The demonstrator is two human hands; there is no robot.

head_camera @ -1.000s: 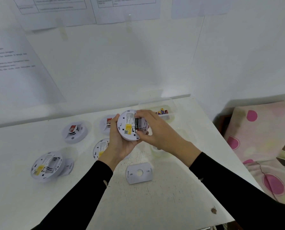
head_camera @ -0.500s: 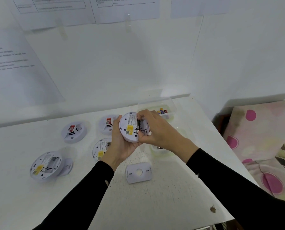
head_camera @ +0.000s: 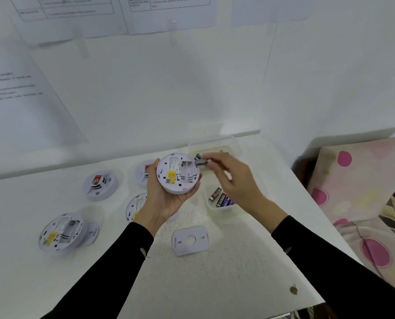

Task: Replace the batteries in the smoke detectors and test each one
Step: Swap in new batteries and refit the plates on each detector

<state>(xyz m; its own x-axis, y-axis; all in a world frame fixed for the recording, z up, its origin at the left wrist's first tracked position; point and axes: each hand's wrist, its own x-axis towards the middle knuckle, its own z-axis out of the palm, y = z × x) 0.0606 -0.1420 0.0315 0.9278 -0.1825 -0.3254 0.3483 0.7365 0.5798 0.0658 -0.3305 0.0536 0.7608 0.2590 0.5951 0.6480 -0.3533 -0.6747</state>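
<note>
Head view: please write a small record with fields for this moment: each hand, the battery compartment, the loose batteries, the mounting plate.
Left hand: holds a smoke detector, back side up
Right hand: pinches one battery, blurred, beside the detector's far edge
Battery compartment: open, slots look empty
Loose batteries: in a clear container by the right wrist
Mounting plate: flat on the table, nearer the person

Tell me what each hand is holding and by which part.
The left hand cups the smoke detector by its rim; the right hand pinches a battery by one end.
</note>
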